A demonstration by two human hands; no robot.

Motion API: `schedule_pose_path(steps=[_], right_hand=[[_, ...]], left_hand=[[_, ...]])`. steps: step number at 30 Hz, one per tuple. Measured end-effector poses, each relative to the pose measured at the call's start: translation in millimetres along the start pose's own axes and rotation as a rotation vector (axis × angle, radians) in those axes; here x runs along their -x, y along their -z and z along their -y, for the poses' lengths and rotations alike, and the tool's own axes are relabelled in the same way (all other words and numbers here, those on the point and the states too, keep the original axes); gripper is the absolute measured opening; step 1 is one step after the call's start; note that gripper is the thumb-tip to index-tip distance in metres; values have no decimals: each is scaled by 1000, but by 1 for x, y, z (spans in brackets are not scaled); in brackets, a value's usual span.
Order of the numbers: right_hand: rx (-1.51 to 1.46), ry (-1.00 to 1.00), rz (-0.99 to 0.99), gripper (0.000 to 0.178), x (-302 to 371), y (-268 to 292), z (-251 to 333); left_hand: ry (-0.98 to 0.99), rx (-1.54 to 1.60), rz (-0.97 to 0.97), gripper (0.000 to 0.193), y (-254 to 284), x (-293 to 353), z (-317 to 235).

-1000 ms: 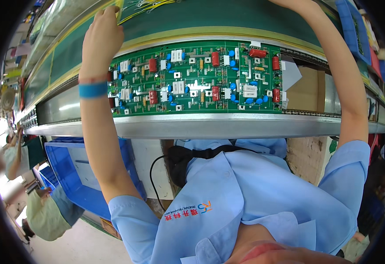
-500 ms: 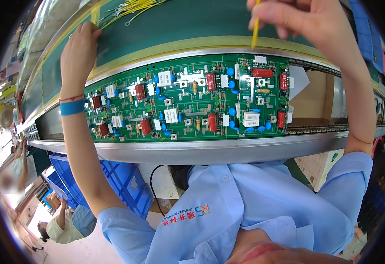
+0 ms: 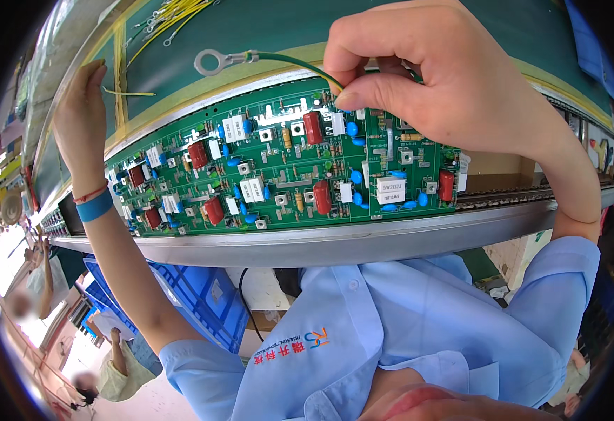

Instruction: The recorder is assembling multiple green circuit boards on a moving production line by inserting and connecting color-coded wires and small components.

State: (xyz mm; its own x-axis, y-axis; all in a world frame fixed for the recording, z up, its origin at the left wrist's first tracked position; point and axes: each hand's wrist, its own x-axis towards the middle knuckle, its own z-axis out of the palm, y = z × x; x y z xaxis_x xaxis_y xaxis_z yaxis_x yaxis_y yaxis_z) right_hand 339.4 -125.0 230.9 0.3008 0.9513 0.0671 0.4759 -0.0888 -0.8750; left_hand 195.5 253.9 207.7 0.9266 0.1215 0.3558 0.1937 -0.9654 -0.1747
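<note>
Being pinched by the right hand (image 3: pixel 430 77), a wire (image 3: pixel 282 57), now nearer, is seemingly readied above circuit boards (image 3: pixel 277 168), the left hand (image 3: pixel 82 109) unclear in grip.

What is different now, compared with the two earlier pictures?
The right hand came down from the picture's upper edge, over the circuit boards. It holds a green-yellow wire with a ring terminal; half a second ago only yellow showed there. The left hand shifted left and down in view; a yellowish wire end now shows beside it. The boards and wire pile stayed.
</note>
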Motion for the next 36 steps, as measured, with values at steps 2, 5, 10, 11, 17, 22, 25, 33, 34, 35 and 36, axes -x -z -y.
schedule_pose_path(steps=[2,5,10,11,17,22,25,33,34,35,36], right_hand=[[18,60,-25,9,-1,-5,-5],[34,120,-55,9,-3,-12,-13],[27,-49,-81,9,-1,-1,15],[18,-48,-80,9,-3,-2,14],[405,84,177,9,-11,1,10],[736,154,365,10,-16,15,8],[924,259,500,11,-28,14,2],[890,299,581,14,-36,24,7],[894,253,652,13,-39,22,9],[898,203,723,15,-40,21,10],[717,76,658,20,-38,22,11]], left_hand=[[117,22,-45,18,3,-1,-11],[253,58,-55,22,13,0,-10],[157,207,-219,25,28,5,-12],[120,229,-253,23,32,8,-12],[215,388,-302,21,51,24,-2],[215,298,-311,21,48,3,5],[188,259,-266,23,57,7,0],[344,505,-300,28,69,19,-28],[335,496,-302,29,72,24,-29],[339,502,-304,29,73,27,-31],[274,477,-301,29,74,29,-32]])
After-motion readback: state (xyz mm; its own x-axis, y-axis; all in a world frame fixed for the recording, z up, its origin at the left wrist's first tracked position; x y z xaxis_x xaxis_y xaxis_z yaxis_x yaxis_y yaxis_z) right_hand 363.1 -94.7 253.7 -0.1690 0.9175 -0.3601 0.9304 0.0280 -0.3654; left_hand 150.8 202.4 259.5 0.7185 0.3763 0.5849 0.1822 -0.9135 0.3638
